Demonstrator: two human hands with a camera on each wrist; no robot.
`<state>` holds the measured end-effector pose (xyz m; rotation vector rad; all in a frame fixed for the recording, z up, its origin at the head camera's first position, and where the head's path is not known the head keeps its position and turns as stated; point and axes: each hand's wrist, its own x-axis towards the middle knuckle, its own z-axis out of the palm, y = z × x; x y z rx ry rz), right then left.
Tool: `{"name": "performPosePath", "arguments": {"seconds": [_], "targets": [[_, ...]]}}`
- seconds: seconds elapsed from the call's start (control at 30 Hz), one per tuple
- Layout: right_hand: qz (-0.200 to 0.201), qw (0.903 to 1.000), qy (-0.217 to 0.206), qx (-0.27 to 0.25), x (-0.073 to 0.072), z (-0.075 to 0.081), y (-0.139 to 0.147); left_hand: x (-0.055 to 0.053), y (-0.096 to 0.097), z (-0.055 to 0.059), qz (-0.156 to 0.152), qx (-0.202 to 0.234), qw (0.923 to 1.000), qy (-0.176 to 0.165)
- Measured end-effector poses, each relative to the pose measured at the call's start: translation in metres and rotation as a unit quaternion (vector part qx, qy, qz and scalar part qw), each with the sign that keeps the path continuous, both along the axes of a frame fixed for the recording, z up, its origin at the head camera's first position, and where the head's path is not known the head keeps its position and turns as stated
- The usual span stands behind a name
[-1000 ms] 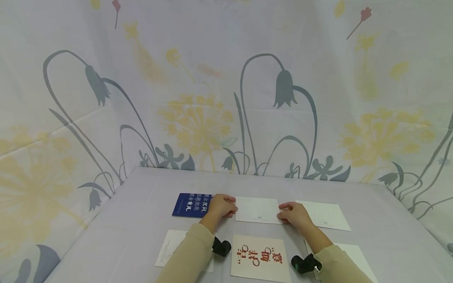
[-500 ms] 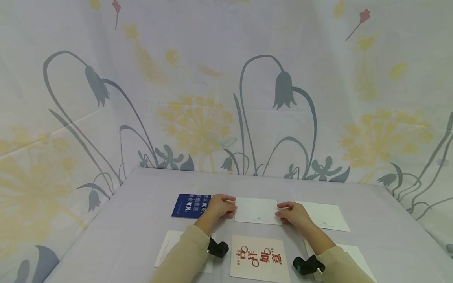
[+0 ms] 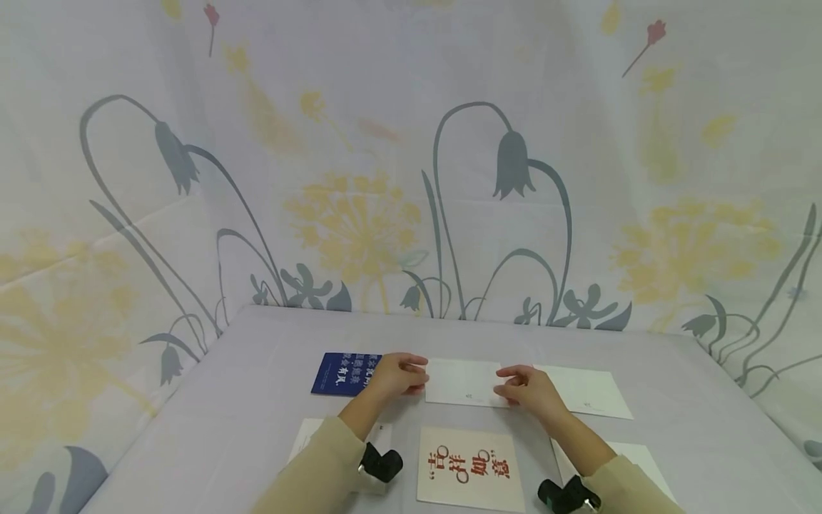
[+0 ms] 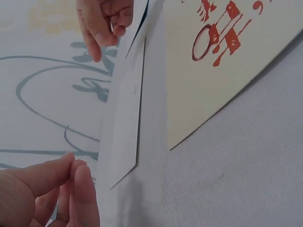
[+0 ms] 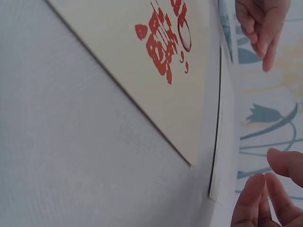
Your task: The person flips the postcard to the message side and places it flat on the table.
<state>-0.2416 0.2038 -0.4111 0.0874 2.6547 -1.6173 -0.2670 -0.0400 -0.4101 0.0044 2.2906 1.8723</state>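
A white postcard-like card (image 3: pixel 459 382) lies flat on the cloth between both hands. At its left edge is my left hand (image 3: pixel 393 375), thumb and index fingertips nearly together with nothing between them; the left wrist view shows these fingertips (image 4: pixel 80 168) apart from the card (image 4: pixel 128 113). My right hand (image 3: pixel 533 391) hovers at the card's right end, fingers loosely bent. A gap separates it from the card (image 5: pixel 221 142) in the right wrist view. A cream card (image 3: pixel 472 467) with red characters lies in front. Partly behind the left hand is a blue card (image 3: pixel 343 373) with white writing.
Right of the right hand lies another white card (image 3: pixel 587 391). More white cards lie under the forearms, one at front left (image 3: pixel 308 432) and one at front right (image 3: pixel 638 460), both partly covered. A flower-patterned curtain (image 3: pixel 385 178) hangs behind the pale table cloth (image 3: pixel 257 400).
The right fingers have shifted slightly left, across the white card's right end. Both forearms have spread outward and toward the body. The cards stay in place.
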Motion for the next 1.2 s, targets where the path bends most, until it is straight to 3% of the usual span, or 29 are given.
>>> {"name": "performPosePath", "arguments": {"seconds": [0.43,0.77,1.2], "targets": [[0.007,0.9999,0.013,0.000,0.019,-0.002,-0.003,0.026,-0.006,0.003,-0.017,-0.006,0.9994,0.031],[0.021,0.9996,0.002,0.019,0.036,-0.003,-0.004,0.042,-0.015,-0.005,-0.041,-0.019,0.9977,0.050],[0.063,0.9969,-0.012,0.045,0.050,-0.007,0.003,0.058,-0.021,-0.006,-0.072,-0.075,0.9932,0.053]]}}
